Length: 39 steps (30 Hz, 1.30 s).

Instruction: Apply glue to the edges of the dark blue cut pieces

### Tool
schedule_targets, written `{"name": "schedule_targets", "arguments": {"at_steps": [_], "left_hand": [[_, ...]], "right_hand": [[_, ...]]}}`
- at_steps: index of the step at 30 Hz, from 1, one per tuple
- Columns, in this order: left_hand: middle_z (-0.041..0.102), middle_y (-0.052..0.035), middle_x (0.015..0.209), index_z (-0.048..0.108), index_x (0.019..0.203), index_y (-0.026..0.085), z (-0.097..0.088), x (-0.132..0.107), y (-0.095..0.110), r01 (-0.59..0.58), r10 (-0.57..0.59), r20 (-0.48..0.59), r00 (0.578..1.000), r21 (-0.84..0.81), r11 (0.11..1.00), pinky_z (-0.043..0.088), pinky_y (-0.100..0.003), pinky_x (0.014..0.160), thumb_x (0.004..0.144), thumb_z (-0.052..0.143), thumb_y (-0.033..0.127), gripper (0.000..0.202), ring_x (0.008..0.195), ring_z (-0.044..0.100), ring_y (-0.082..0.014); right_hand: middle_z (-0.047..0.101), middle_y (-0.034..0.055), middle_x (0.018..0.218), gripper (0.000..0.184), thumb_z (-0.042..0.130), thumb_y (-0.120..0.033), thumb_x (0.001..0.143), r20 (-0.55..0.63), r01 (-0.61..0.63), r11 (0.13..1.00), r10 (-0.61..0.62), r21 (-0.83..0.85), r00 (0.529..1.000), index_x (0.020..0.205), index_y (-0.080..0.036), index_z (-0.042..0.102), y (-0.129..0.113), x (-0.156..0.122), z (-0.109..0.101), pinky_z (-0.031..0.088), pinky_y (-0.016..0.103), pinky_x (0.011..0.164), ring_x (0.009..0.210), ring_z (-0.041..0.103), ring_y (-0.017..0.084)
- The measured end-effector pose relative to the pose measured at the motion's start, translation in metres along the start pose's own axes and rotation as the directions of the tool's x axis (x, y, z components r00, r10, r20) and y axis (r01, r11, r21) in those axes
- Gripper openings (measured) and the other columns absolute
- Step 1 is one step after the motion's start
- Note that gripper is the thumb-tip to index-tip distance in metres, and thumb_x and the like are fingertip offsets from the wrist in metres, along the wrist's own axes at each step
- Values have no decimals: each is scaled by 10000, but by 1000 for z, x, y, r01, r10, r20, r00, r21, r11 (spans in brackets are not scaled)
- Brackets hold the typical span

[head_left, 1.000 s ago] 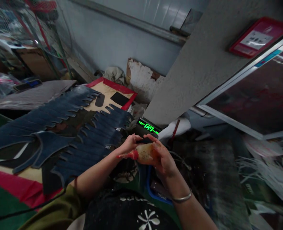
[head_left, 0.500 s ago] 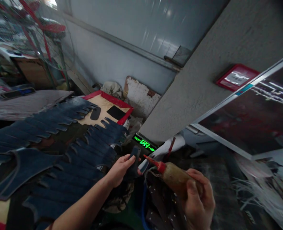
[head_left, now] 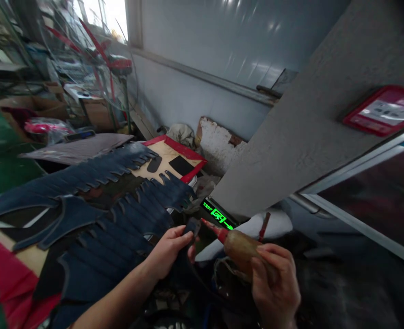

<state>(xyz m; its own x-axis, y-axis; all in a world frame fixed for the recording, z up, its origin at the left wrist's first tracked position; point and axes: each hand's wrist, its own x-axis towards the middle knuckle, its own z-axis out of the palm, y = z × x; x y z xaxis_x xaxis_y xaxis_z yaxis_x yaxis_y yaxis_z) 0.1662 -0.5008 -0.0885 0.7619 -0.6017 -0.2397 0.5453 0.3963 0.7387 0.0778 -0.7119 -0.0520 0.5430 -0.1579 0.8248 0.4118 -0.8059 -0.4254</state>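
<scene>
My left hand [head_left: 169, 249] pinches a small dark blue cut piece [head_left: 191, 227] by its lower end, holding it upright. My right hand [head_left: 275, 285] is wrapped round a stained squeeze bottle [head_left: 241, 246] with a red nozzle. The nozzle tip [head_left: 205, 222] points left and sits right beside the top of the small piece. To the left, rows of overlapping dark blue cut pieces [head_left: 119, 214] lie spread on a board [head_left: 169, 157] with a red edge.
A green lit sign [head_left: 218, 214] glows just behind the hands, under a grey concrete column [head_left: 291, 137]. A red framed notice [head_left: 383, 112] hangs on the column. A fan and boxes [head_left: 95, 96] stand at the back left. A white object [head_left: 253, 226] lies behind the bottle.
A second ago both hands were together on the bottle. The right hand has since drawn the bottle to the right and turned its nozzle toward the small piece in the left hand. The view has shifted.
</scene>
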Motion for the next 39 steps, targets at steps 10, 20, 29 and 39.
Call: {"name": "schedule_targets", "arguments": {"at_steps": [10,20,29,39], "left_hand": [[494,41,440,584,749,149,69,1,-36,-170,162,-203,966,-25,985,476,-231,615,698,795,450,371,398,458,-73],[479,54,445,575,745,155,103,-16,-38,-212,234,-251,939,110,971,490,-283,746,678,802,500,418,401,455,-74],[455,58,432,578,750,150,109,-15,-35,-218,253,-186,949,189,957,462,-236,661,688,789,522,432,396,425,-61],[437,75,436,579,792,135,104,-18,-27,-219,252,-176,952,186,958,453,-228,662,677,782,541,468,398,401,-47]], "right_hand": [[562,56,952,121,580,-129,857,34,103,966,-114,238,993,968,-178,581,61,13,-49,489,296,748,885,566,149],[563,52,948,96,592,-143,858,-33,121,945,-117,305,993,950,-173,589,73,15,-63,489,291,752,885,564,144],[567,52,933,91,590,-162,866,-37,188,944,-185,270,982,952,-191,584,64,24,-60,505,299,712,847,574,150],[574,48,929,90,582,-167,868,-28,212,945,-212,251,977,953,-195,585,58,27,-51,498,296,708,827,584,147]]}}
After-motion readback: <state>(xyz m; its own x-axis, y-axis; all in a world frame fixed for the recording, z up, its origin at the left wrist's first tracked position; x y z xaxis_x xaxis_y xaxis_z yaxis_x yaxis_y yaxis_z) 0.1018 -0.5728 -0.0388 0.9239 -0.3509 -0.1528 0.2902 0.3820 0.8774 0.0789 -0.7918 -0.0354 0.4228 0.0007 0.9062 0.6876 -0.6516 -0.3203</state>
